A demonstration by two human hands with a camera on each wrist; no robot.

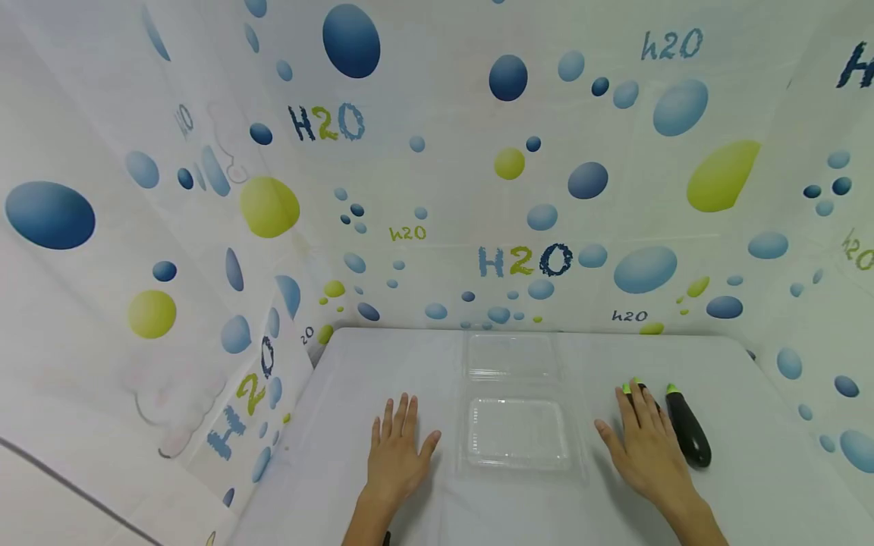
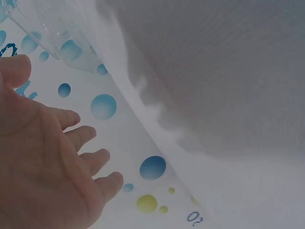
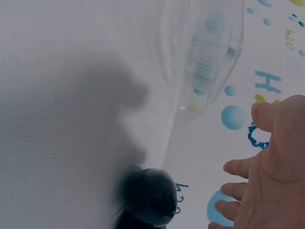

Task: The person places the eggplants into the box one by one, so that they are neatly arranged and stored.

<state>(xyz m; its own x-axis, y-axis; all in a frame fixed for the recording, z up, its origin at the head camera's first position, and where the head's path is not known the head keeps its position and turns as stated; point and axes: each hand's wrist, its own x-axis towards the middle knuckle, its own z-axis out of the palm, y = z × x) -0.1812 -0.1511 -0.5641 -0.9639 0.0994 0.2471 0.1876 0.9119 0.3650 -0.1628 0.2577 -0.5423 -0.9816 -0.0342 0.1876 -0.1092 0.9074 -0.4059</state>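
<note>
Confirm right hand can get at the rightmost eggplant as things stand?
Looks like yes. The right hand appears empty, fingers straight, right beside the rightmost eggplant. In the head view nothing covers that eggplant, so the way seems free.

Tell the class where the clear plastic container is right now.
In the head view, the clear plastic container lies around the middle of the white table, between the left hand and the right hand.
</note>
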